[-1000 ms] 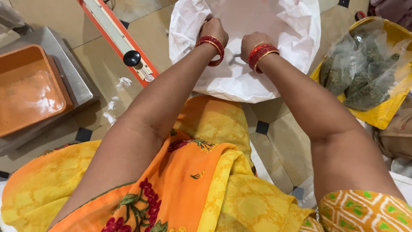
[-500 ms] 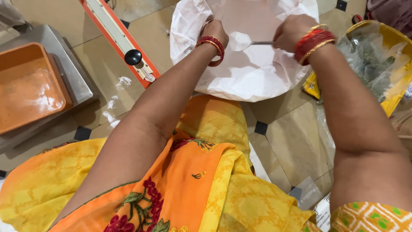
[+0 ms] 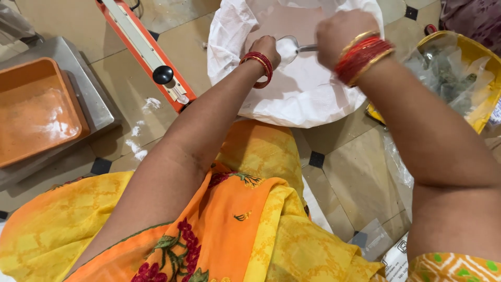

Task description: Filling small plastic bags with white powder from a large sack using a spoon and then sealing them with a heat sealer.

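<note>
1. The step in hand looks like scooping: the right hand (image 3: 342,36) is closed around the handle of a metal spoon (image 3: 292,48), whose bowl carries a heap of white powder.
2. The left hand (image 3: 269,47) sits just beside the spoon bowl, on its left. Its fingers are curled toward the bowl, and it may be pinching a small clear pouch there, though the view is too blurred to tell what, if anything, it holds.
3. Both hands work inside the mouth of a large white sack (image 3: 292,99), which is open and holds the same white powder. The powder bed lies directly under and beyond the spoon.
4. The next move, by my judgement, calls for a steady, level spoon and a small tilt toward the left hand, so the heap goes where the left fingers wait and not back into the sack.
5. Well to the left of the left hand, an orange tray (image 3: 36,112) dusted with powder rests on a steel scale (image 3: 96,99), and nearer in an orange-framed heat sealer (image 3: 148,49) lies on the floor.
6. To the right of the right hand, a yellow tub (image 3: 482,86) holds clear bags of greenish contents.
</note>
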